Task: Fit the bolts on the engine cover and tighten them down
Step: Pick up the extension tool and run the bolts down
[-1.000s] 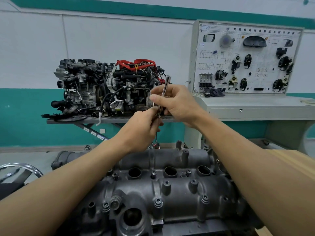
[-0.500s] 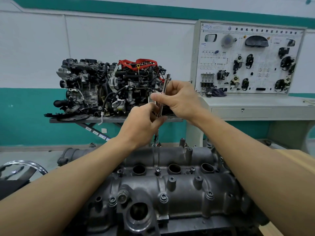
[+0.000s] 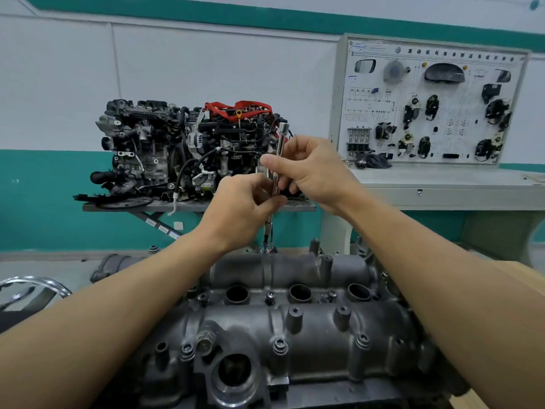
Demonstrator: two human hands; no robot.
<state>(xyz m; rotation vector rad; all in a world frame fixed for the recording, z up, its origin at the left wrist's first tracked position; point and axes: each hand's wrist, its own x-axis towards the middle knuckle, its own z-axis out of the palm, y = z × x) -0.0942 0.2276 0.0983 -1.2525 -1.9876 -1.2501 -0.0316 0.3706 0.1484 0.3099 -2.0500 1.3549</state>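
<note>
A dark grey engine cover (image 3: 312, 329) fills the lower middle, with several bolts seated in it, such as one bolt (image 3: 280, 343) near the front. A long chrome extension bar (image 3: 279, 156) stands almost upright over the cover's far edge, its lower tip (image 3: 267, 242) on a bolt there. My left hand (image 3: 241, 208) grips the bar's lower part with curled fingers. My right hand (image 3: 312, 169) pinches the bar higher up between thumb and fingers. The bar's middle is hidden by both hands.
Behind, a complete engine (image 3: 182, 149) with red hoses sits on a grey lift table (image 3: 200, 206). At the right stands a white training panel (image 3: 430, 104) on a grey cabinet (image 3: 442, 187). A chrome rail (image 3: 35, 283) curves at the left.
The view has shifted slightly, so the cover sits a little further right. Both hands stay on the bar, their fingers shifting slightly round it.
</note>
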